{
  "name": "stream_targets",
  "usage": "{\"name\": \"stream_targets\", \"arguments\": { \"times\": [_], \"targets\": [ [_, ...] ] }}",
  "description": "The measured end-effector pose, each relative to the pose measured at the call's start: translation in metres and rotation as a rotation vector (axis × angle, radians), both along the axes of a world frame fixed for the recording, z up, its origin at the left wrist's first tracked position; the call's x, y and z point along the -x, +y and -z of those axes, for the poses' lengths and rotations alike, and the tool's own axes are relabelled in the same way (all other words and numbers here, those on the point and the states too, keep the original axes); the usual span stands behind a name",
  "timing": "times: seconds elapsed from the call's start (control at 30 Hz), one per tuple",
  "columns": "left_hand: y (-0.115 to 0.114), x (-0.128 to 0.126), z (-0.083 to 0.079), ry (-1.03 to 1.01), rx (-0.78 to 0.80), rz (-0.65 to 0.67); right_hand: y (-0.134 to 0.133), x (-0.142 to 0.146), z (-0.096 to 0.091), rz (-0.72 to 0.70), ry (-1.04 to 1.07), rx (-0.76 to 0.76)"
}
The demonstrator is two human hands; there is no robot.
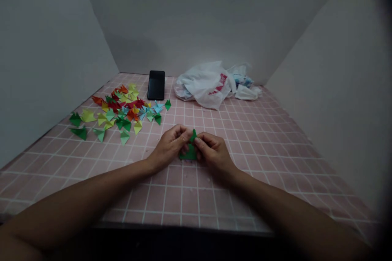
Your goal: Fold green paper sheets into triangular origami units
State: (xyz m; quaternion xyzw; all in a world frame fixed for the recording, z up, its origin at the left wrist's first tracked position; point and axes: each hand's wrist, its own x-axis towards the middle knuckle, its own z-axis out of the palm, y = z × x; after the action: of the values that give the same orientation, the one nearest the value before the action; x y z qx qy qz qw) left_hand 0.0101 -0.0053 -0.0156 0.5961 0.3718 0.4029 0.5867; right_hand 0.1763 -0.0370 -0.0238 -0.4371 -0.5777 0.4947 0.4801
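Observation:
A small piece of folded green paper [193,136] is pinched between my two hands, its pointed tip upward. My left hand [170,145] is closed on its left side, thumb and fingers together. On the other side, the thumb and forefinger of my right hand [216,151] grip it. Just below lies a flat green paper [189,154] with a straight front edge; whether it joins the folded piece I cannot tell, as the fingers cover part of both.
Many folded paper pieces [123,124] in green, yellow, red, orange and blue lie spread at the left. A black phone [156,85] lies at the back, beside a white plastic bag [208,85]. Pale walls enclose the pink checked tabletop [260,151] on three sides.

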Motion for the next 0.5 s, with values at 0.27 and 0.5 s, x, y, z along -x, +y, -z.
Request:
{"name": "stream_targets", "arguments": {
  "times": [0.27, 0.5],
  "targets": [
    [0.005, 0.005, -0.008, 0.199, -0.218, 0.092, 0.011, -0.007, 0.001, -0.075, 0.012, -0.018],
    [0.002, 0.001, -0.005, 0.28, -0.164, 0.157, 0.01, -0.008, -0.001, 0.068, -0.196, -0.122]
  ]
}}
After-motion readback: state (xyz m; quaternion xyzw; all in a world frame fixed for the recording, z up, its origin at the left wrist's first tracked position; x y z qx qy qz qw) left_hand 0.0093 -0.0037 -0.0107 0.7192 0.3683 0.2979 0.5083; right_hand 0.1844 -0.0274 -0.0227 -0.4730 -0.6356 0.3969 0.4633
